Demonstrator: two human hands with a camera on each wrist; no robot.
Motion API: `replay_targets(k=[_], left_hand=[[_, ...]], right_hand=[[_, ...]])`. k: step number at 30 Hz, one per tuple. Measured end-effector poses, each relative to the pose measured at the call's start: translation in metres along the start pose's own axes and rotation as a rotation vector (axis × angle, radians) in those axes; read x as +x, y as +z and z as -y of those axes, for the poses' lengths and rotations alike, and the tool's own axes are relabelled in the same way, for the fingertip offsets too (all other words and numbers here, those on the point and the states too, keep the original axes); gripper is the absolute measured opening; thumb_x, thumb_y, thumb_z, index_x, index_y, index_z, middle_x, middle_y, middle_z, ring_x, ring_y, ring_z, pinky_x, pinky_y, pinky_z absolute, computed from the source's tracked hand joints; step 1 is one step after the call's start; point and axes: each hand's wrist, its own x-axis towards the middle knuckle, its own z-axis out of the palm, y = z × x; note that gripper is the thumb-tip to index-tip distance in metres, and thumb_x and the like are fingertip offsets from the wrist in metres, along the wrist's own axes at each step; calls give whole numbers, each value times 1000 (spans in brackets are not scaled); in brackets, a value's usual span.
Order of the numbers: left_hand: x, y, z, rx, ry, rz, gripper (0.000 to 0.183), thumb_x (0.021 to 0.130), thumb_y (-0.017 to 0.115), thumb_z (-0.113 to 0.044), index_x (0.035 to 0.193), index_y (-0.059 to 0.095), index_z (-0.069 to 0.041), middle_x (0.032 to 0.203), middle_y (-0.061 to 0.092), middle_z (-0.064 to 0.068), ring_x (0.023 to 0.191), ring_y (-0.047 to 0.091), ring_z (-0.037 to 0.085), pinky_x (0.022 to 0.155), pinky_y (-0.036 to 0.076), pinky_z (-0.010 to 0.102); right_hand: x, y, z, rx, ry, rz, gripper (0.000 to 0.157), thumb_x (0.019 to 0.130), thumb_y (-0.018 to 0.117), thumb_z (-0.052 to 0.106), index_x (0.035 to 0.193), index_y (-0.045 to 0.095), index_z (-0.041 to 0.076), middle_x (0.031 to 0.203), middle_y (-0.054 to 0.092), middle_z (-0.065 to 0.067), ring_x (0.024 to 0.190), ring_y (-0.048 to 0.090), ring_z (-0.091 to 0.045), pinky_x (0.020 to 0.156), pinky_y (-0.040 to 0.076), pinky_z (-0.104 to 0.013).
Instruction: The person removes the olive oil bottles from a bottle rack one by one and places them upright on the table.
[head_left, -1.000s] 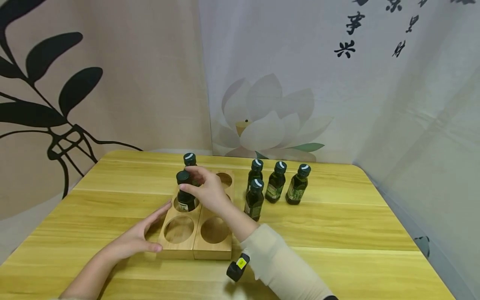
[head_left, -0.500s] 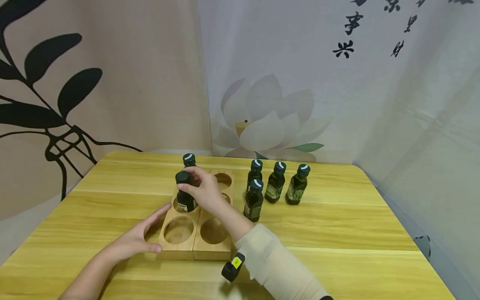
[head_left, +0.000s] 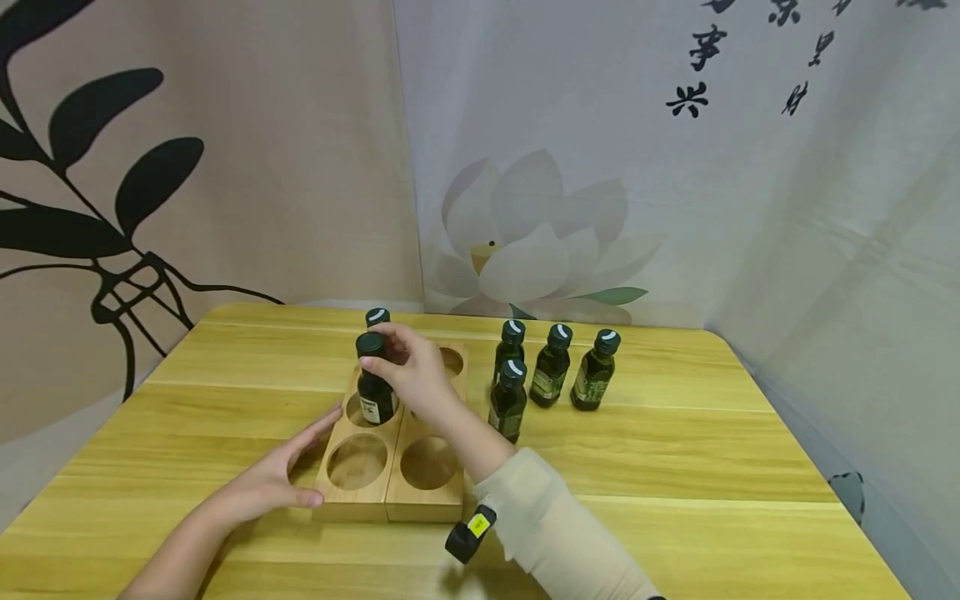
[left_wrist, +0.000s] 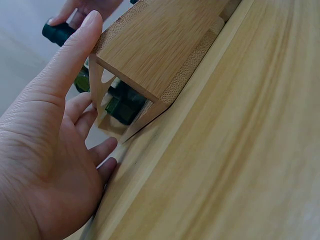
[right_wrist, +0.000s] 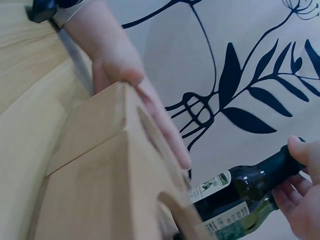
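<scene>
My right hand [head_left: 418, 377] pinches the neck and cap of a small dark green bottle [head_left: 375, 396]. The bottle stands upright with its base inside a round hole of the wooden bottle rack [head_left: 352, 507]. In the right wrist view, thumb and fingers close around the cap end of the bottle [right_wrist: 240, 187]. My left hand [head_left: 273, 475] is spread along the rack's left side, thumb at the front corner. The left wrist view shows the thumb [left_wrist: 75, 55] laid against the rack's edge, other fingers loosely bent beside it. Another bottle [head_left: 378, 317] stands behind the held one, mostly hidden.
To the rack's right stand several capped bottles: one in front [head_left: 507, 408], another [head_left: 551, 371] behind it and one farther right [head_left: 595, 375]. The rack's two front holes hold nothing. A printed curtain [head_left: 562, 125] hangs behind the wooden table [head_left: 675, 483].
The held bottle has risen slightly and turned a little, so its label shows more toward the front. The left hand and the rack stay where they were.
</scene>
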Motion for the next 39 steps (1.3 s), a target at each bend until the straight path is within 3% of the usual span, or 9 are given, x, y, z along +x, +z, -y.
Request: replay_targets(k=[13,20,25,39], left_hand=[[0,2,-5,1,2,-3,95,82,75,-41,155,17,-22,159,12,9,135,10,53,92,9,80],[0,3,-9,5,14,-8,96,82,75,-41,155,17,-21,159,11,9,135,8,54,92,8,81],[0,3,-8,4,25,-7,96,82,76,-39,155,17,-21,159,10,9,135,7,55,92,7,81],[0,1,0,17,23,-13,98,80,78,-34,155,17,-22,159,10,7,135,7,53,90,6,81]], right_hand=[[5,-13,31,-16,-76,-5,36,86,73,11,120,63,7,97,63,-4,89,59,-12,80,51,-21],[9,-26,51,29,-183,-28,34,86,72,5,118,63,1,100,64,-13,91,59,-19,82,51,-26],[8,-38,68,37,-252,-47,33,85,71,2,117,63,-1,98,64,-13,88,60,-17,81,52,-25],[-5,-76,98,71,-306,-70,34,86,70,0,119,63,0,99,63,-13,89,61,-19,83,52,-32]])
